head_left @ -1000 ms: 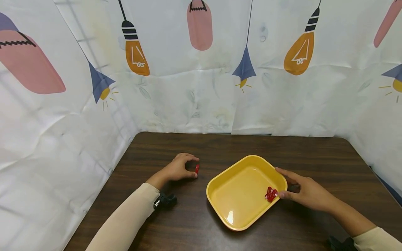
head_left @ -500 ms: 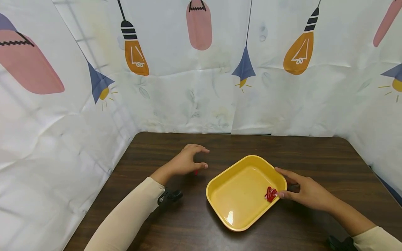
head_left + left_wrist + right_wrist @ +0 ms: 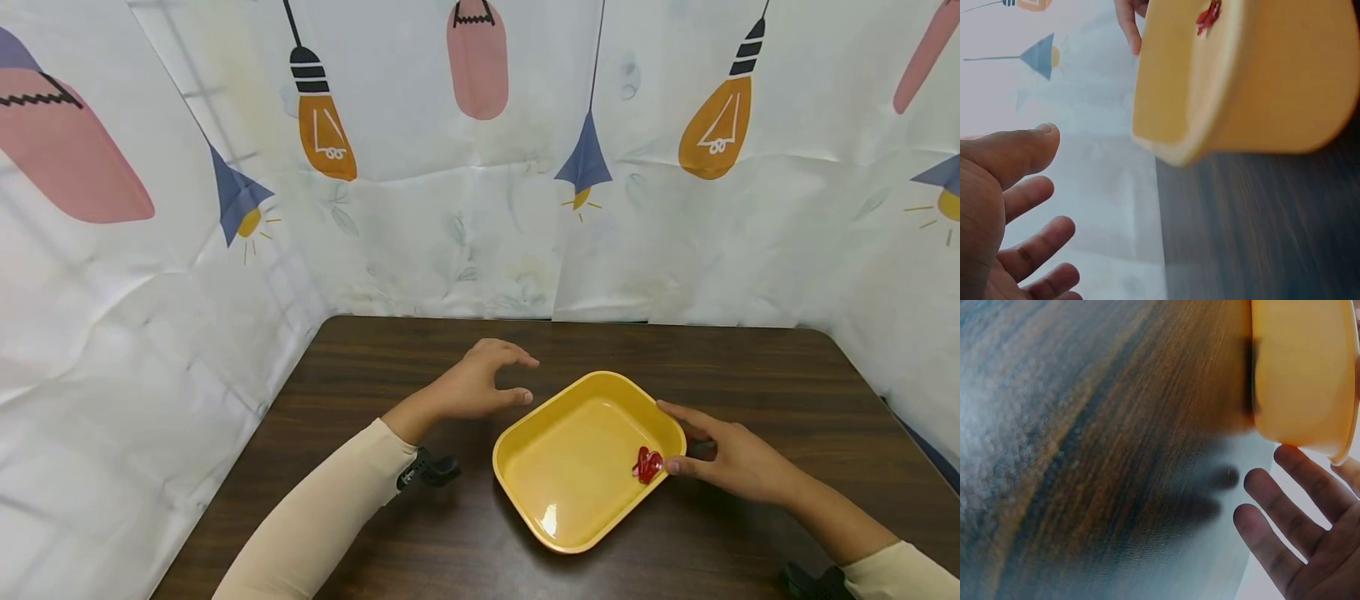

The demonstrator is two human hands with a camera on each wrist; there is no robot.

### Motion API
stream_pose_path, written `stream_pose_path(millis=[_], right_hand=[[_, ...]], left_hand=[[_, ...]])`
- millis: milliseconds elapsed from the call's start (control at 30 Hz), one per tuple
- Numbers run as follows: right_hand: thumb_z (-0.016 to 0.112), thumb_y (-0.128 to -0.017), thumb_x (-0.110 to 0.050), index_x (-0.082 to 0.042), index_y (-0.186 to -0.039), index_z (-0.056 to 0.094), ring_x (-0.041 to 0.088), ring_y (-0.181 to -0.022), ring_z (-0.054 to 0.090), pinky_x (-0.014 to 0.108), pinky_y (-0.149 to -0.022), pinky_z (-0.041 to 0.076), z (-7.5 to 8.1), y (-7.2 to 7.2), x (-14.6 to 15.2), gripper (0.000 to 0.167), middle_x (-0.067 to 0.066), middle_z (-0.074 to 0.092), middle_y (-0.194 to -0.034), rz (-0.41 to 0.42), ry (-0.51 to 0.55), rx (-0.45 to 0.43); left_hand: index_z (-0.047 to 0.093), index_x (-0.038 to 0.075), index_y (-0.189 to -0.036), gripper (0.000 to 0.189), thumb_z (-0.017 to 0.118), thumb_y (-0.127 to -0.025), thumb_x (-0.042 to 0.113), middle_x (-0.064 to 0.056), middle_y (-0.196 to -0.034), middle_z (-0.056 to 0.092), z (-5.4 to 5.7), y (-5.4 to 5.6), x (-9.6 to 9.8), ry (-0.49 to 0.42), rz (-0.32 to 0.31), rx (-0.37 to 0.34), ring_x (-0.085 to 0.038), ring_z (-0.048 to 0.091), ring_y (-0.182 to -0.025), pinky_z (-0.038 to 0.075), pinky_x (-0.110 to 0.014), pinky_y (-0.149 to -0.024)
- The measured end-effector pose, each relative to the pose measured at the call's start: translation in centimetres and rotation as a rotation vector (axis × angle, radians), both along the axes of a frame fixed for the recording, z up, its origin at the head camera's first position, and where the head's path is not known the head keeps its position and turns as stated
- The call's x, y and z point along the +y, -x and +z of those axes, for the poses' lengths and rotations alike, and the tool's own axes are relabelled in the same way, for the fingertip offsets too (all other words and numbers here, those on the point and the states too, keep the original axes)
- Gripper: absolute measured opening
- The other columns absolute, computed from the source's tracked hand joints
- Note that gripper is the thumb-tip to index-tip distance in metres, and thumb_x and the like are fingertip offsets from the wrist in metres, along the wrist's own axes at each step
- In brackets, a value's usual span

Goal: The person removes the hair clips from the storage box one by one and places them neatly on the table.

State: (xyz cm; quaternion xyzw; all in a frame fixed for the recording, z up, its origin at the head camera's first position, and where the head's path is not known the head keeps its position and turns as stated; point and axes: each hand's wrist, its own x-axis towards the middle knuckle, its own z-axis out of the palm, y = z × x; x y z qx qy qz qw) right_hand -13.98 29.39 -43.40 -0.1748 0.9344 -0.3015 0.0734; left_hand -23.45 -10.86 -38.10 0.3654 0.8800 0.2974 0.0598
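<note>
A yellow tray (image 3: 570,450) with rounded corners stands on the table. Inside it, by the right corner, lies a small cluster of glossy red pieces (image 3: 647,465) with pale marks, also seen as a red bit (image 3: 1209,17) in the left wrist view. My left hand (image 3: 483,382) hovers beside the tray's left side, thumb and fingers apart, nothing between them. My right hand (image 3: 731,457) touches the tray's right corner with thumb and index finger on either side. In the right wrist view its other fingers (image 3: 1275,519) stretch out straight under the corner's side.
The dark wood-grain table (image 3: 420,542) reaches back to a white sheet (image 3: 450,217) printed with lamps and bulbs. The sheet also runs along the left and right sides. A dark wrist device (image 3: 426,471) sits on the left wrist, over the sleeve's end.
My left hand has moved right and away from a small red piece on the table, towards the tray; that piece is now hidden behind the hand. Right hand and tray stay put.
</note>
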Motion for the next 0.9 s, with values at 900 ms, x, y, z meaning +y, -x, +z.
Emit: stream_pose_path(millis=[900], right_hand=[[0.076,-0.09,-0.051,-0.025,-0.159,0.04,0.04,-0.115,0.065,0.053,-0.081,0.058,0.1,0.0,0.0,0.082,0.02,0.063,-0.136,0.013,0.016,-0.025]], left_hand=[[0.063,0.016,-0.141,0.048,0.069,-0.099,0.039,0.006,-0.138,0.06,0.7,-0.6,6.7,0.047,-0.148,-0.021,-0.016,0.048,-0.134,0.032,-0.038,-0.115]])
